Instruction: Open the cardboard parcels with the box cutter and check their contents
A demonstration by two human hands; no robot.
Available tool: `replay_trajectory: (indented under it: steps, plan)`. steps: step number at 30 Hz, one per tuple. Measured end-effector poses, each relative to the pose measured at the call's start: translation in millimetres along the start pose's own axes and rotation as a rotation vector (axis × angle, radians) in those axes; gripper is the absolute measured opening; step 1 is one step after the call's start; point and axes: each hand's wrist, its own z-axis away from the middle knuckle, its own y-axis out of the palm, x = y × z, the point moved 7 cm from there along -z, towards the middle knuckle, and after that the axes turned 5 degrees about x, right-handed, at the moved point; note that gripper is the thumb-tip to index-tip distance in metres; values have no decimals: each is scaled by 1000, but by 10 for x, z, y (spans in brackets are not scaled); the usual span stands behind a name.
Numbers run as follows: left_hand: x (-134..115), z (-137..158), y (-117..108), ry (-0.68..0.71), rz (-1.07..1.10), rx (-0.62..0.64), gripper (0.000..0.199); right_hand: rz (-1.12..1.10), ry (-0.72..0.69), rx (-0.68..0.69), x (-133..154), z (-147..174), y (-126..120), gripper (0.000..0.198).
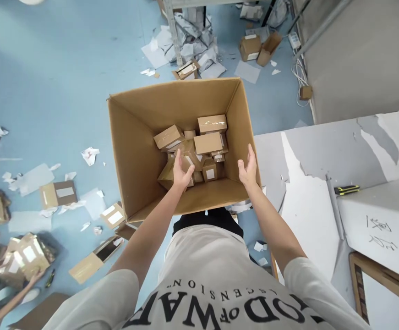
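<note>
Open carton [140, 151] just beneath both empty hands [216, 172]

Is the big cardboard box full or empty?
Neither: partly filled. The big cardboard box is open on top, and small taped cartons cover only its bottom, leaving its tall walls bare.

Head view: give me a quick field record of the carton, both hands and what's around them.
carton: large open cardboard carton, flaps up, standing on the blue floor
contents: heap of small taped cardboard boxes at the bottom, some with white labels
left hand: left hand inside the carton, resting on the small boxes
right hand: right hand open, empty, by the carton's right wall
right side: white table with a yellow-black cutter
floor: scattered boxes and paper scraps
</note>
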Motion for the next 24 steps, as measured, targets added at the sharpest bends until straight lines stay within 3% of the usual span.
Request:
replay_trajectory:
  steps: [5, 9, 12, 16, 21, 24]
  plan:
    - [224, -59, -72, -57, -8, -51, 98, -68, 32, 33, -215, -309, 229, 74]
    - [382, -165, 36, -44, -6, -76, 102, -116, 17, 13, -457, -526, 390, 76]
    - [655, -314, 161, -40, -4, -91, 101, -137, 21, 7, -709, -673, 595, 76]
    - [1398, -593, 328, -86, 38, -122, 99, -131, 35, 46, -1231, -846, 1051, 78]
    - [2714, -875, 565, -355, 99, -121, 87, 10, 192, 188, -2218, -997, 1718, 78]
    - [3366, -970, 741, -478, 141, -95, 81, 32, 292, 235, -2762, -1074, 2005, 78]
